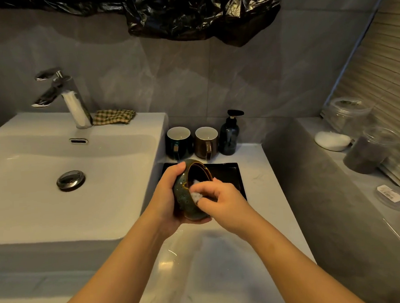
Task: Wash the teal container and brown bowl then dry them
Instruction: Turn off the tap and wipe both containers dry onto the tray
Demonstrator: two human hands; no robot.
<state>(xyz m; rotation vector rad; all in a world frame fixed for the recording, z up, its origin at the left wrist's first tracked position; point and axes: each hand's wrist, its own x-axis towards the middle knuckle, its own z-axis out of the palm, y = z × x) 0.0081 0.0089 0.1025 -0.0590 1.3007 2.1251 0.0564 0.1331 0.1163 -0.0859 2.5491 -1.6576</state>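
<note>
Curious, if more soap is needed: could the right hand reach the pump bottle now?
Probably, once freed: the right hand pinches a white sponge inside the bowl, yet nothing stands before the pump bottle.

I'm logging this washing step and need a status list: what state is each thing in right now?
Glazed bowl: tipped on its side, held up beside the sink.
Left hand: grips the bowl's outside.
Right hand: presses a white pad inside the bowl.
Tap: no water running.
Dark mug and brown mug: upright, look empty.
Pump bottle: upright.
Checked cloth: crumpled on the sink ledge.
</note>
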